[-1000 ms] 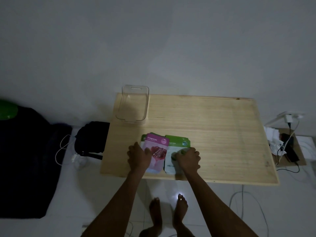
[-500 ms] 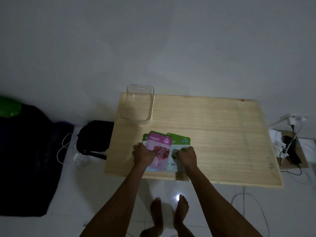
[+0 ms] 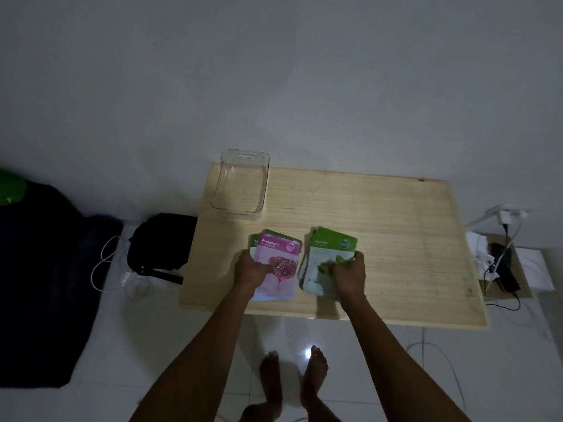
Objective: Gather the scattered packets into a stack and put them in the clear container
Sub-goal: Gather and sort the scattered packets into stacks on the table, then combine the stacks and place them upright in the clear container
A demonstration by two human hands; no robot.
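Packets, flat glossy rectangles, are split into two piles on the pale grained tabletop [image 3: 396, 239]: the pink pile [image 3: 278, 266] is pinned under the left hand [image 3: 251, 269], the green pile [image 3: 327, 257] clasped in the right hand's [image 3: 348, 271] closed grip. The clear rounded plastic container [image 3: 240, 185] is set apart behind.

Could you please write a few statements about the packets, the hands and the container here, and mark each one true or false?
1. The clear plastic container holds no packets. True.
2. The left hand rests on the pink pomegranate packet. True.
3. The right hand hangs above the light wooden table, touching nothing. False: it presses on the green-topped packets.
4. The two piles overlap. False: a strip of table shows between them.
5. The container stands at the table's near right corner. False: far left corner.
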